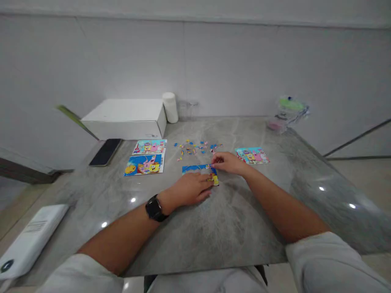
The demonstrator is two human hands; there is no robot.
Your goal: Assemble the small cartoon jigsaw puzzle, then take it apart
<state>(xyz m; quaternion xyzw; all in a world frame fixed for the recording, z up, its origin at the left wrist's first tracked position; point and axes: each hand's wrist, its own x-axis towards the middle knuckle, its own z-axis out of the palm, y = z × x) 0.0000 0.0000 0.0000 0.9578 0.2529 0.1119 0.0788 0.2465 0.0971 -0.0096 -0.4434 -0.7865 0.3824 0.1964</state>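
A partly assembled jigsaw puzzle (195, 167) with a blue and yellow cartoon picture lies flat on the grey table. My left hand (192, 188) rests across its lower left part, fingers stretched out, covering much of it. At the puzzle's upper right corner, my right hand (227, 162) pinches a puzzle piece between thumb and forefinger; the fingers mostly hide that piece. Just beyond the puzzle are scattered several loose puzzle pieces (189, 151), blue, yellow and pink.
Two cartoon picture cards (143, 165) lie left of the puzzle, another card (253, 155) to the right. A phone (106, 152), white box (125, 110) and white canister (170, 108) stand farther back. A plastic bag (287, 114) sits at the back right, a white device (33, 240) front left.
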